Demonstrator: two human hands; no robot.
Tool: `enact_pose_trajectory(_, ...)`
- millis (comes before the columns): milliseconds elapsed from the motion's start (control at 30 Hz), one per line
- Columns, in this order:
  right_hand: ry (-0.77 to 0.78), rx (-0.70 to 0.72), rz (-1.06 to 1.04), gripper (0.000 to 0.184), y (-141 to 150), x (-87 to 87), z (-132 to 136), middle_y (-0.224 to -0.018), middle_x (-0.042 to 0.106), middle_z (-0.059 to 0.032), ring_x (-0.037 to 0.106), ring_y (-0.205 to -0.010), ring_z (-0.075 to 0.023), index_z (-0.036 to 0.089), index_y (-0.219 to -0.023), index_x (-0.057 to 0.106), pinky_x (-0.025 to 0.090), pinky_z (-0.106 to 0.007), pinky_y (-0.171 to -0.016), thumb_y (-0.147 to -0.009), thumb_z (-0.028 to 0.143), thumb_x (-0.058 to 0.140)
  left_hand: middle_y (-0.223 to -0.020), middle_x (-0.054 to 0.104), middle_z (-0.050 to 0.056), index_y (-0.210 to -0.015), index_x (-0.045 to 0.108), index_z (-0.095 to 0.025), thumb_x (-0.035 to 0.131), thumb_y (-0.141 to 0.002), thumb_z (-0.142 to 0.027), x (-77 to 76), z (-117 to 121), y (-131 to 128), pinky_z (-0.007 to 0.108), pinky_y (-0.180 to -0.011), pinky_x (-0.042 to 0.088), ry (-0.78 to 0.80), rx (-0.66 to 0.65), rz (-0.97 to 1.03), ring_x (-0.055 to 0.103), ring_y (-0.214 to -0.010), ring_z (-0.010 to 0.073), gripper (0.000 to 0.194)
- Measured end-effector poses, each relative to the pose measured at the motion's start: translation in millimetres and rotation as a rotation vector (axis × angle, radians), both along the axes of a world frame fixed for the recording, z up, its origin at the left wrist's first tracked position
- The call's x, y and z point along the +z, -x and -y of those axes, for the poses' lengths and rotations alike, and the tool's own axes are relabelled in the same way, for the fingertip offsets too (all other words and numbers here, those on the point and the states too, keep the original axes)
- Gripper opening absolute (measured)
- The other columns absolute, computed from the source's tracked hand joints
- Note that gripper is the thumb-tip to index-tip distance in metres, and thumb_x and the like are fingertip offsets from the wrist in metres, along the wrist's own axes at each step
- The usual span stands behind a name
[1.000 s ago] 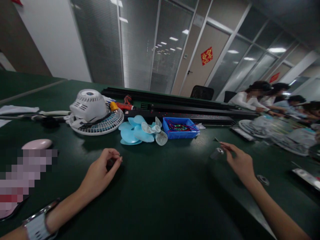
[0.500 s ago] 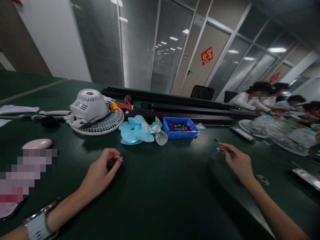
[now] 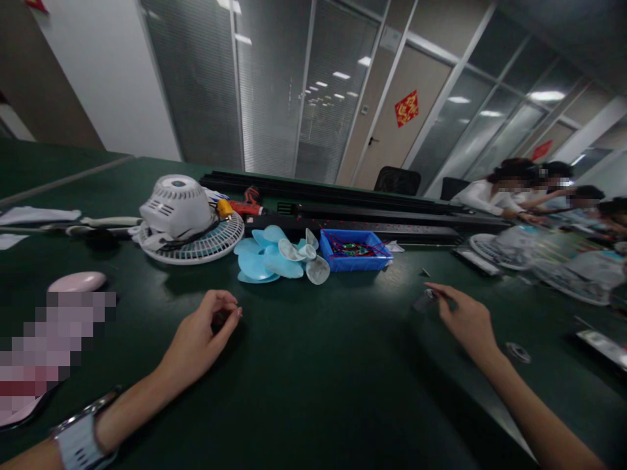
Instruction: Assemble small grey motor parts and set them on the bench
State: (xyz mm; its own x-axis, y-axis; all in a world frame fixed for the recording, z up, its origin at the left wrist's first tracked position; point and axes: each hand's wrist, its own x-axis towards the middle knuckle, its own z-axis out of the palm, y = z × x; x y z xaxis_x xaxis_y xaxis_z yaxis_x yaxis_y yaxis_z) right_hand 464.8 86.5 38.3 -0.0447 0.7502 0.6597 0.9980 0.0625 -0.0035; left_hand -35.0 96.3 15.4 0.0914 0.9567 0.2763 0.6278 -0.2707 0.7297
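Observation:
My left hand (image 3: 198, 339) rests on the dark green table (image 3: 313, 391) with its fingers curled round a small dark object I cannot make out. My right hand (image 3: 463, 316) reaches forward on the right, its fingertips pinched on a small silver metal part (image 3: 425, 299) that lies on the table. Pale blue fan blades (image 3: 274, 256) lie beyond both hands, next to a blue tray (image 3: 356, 250) of small parts. A white fan motor housing on a round grille (image 3: 189, 222) sits at the back left.
A long black rail (image 3: 353, 212) runs across the back of the table. A red and yellow electric screwdriver (image 3: 242, 205) lies by the grille. A pink oval object (image 3: 77, 282) sits left. A silver ring (image 3: 518, 353) lies right. Other people work at the far right.
My right hand has drawn slightly back and down with its fingertips closing on the silver part. My left hand has not moved.

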Motion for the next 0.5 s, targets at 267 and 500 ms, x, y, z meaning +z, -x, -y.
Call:
enact_pose_trajectory(267,-0.064,0.029,0.029,0.026,11.9,-3.6,2.3,-0.101,0.073,-0.0078,0.07,-0.09,-0.0241,0.02,-0.101,0.071,0.056,-0.037,-0.08,-0.091,0.032,0.049,-0.091,0.068,0.007,-0.101,0.049,-0.021,0.052,-0.084,-0.049,-3.1,-1.1,2.3,0.031,-0.057,0.05,0.014,-0.016,-0.003,0.067,-0.076,0.0222,0.033)
enact_pose_trajectory(500,-0.085,0.022,0.052,0.025,10.0,-11.0,3.0,-0.105,0.073,-0.0072,0.071,-0.092,-0.0246,0.021,-0.099,0.073,0.056,-0.038,-0.081,-0.091,0.03,0.051,-0.091,0.068,0.007,-0.1,0.049,-0.021,0.052,-0.084,-0.049,-2.7,-1.1,2.1,0.031,-0.057,0.05,0.011,-0.018,-0.004,0.067,-0.076,0.0223,0.032)
